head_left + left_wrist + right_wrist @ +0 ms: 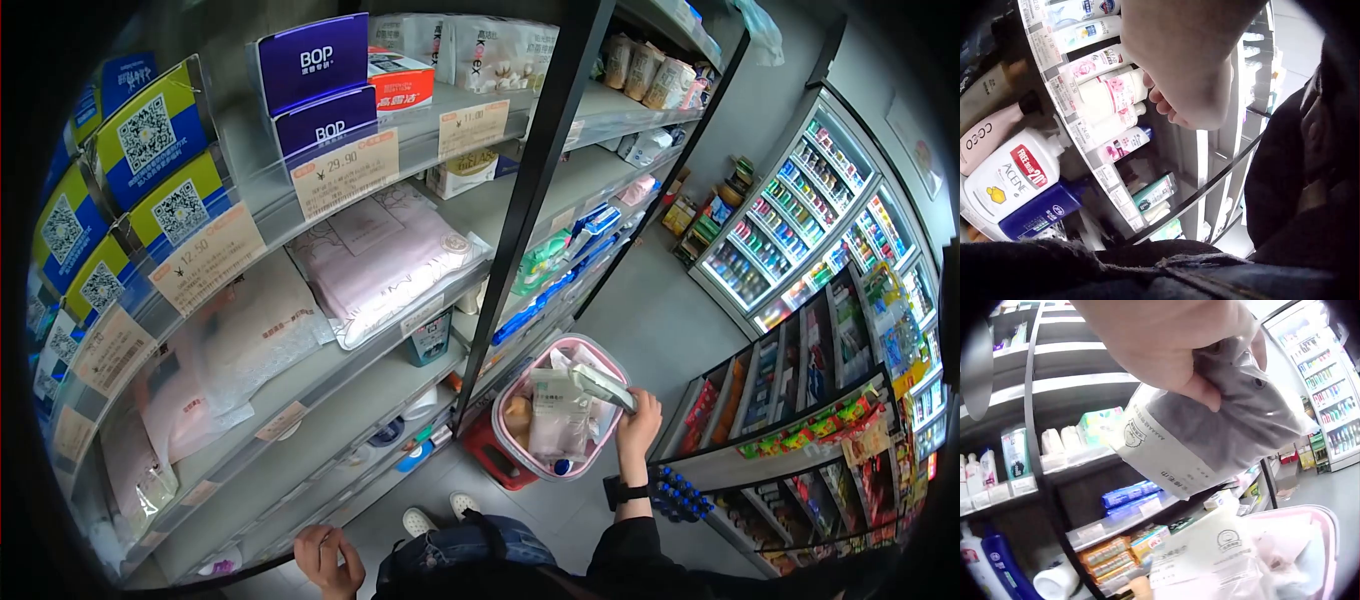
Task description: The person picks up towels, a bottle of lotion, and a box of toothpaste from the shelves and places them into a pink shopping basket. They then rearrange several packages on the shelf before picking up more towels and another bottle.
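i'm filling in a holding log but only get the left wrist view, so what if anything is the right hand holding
Observer: The right hand grips a clear-wrapped packet with dark grey contents.
Operator: thanks, what's underneath that
Observer: A pink-rimmed basket; the packet is held above it.
Operator: anything inside the basket
Observer: Yes, in the head view a second packet with a pale printed label lies in it.

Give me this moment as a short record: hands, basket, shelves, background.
Right hand: grips a grey packet over the basket
Left hand: near the shelves, nothing visible in it
Basket: pink rim, more packets inside
Shelves: BOP boxes, price tags
Background: lit drinks fridge
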Motion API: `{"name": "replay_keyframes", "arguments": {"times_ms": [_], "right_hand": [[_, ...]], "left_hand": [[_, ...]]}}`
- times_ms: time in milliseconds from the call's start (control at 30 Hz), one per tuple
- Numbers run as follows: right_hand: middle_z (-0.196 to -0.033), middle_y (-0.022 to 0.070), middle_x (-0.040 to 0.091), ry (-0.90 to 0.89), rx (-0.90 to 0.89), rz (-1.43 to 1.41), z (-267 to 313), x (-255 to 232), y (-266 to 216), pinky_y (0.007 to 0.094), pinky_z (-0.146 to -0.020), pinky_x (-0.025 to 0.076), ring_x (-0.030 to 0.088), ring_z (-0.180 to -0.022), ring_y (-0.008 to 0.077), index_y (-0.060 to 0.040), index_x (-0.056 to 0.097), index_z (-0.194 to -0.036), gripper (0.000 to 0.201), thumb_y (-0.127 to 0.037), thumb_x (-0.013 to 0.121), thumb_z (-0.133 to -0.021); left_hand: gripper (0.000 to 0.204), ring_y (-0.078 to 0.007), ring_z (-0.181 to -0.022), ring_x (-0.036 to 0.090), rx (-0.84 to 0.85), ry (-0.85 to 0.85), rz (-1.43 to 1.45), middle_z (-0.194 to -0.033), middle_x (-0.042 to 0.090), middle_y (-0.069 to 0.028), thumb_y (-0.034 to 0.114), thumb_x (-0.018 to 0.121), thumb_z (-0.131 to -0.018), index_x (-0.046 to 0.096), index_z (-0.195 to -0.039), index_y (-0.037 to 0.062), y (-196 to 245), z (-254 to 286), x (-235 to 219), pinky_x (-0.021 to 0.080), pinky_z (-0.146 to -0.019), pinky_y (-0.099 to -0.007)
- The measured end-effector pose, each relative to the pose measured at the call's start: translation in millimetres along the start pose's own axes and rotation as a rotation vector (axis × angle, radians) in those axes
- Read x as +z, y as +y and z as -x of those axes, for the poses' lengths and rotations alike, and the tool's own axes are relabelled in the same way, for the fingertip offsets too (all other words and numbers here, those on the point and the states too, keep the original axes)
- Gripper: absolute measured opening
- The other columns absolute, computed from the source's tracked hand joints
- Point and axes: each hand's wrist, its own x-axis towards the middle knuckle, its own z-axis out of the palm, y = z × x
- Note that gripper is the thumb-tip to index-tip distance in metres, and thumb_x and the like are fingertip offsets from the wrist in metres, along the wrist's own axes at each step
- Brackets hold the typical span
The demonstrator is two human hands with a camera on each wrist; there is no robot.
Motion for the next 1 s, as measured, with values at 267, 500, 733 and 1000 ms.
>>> {"name": "replay_keyframes", "arguments": {"times_ms": [267,500,733,1000], "right_hand": [[-0.111,0.0068,0.063,0.050,0.015,0.268,-38,65,34,0.0426,-0.085,0.041,0.055,-0.105,0.0300,-0.0149,0.066,-0.106,0.036,0.000,0.058,-0.074],[-0.130,0.0041,0.059,-0.636,-0.021,0.395,-31,156,77,0.0632,-0.106,0.029,0.044,-0.129,0.0340,-0.0243,0.066,-0.119,0.038,-0.011,0.054,-0.086],[-0.124,0.0051,0.063,-0.699,0.057,0.259,-44,188,114,0.0602,-0.105,0.032,0.048,-0.124,0.0351,-0.0215,0.067,-0.117,0.043,-0.007,0.057,-0.079],[-0.097,0.0197,0.068,-0.759,-0.109,0.226,-68,195,83,0.0523,-0.088,0.046,0.062,-0.098,0.0386,-0.0071,0.071,-0.100,0.029,-0.007,0.058,-0.073]], "left_hand": [[0.016,-0.0324,-0.076,0.055,-0.017,-0.002,-0.010,-0.084,0.057,-0.0133,-0.006,0.060,-0.069,0.060,-0.084,0.0006,14,-7,0,0.043,-0.068,-0.0400],[0.017,-0.0325,-0.077,0.056,-0.071,-0.045,-0.086,-0.084,0.057,-0.0135,-0.006,0.061,-0.069,0.061,-0.085,0.0005,27,-1,-4,0.043,-0.068,-0.0400],[0.016,-0.0325,-0.077,0.057,-0.182,-0.002,-0.152,-0.084,0.057,-0.0130,-0.008,0.060,-0.069,0.060,-0.083,0.0006,43,12,-2,0.044,-0.068,-0.0401],[0.019,-0.0307,-0.076,0.058,-0.262,0.133,-0.275,-0.083,0.059,-0.0109,-0.005,0.061,-0.065,0.059,-0.082,0.0034,38,39,-9,0.044,-0.066,-0.0382]]}}
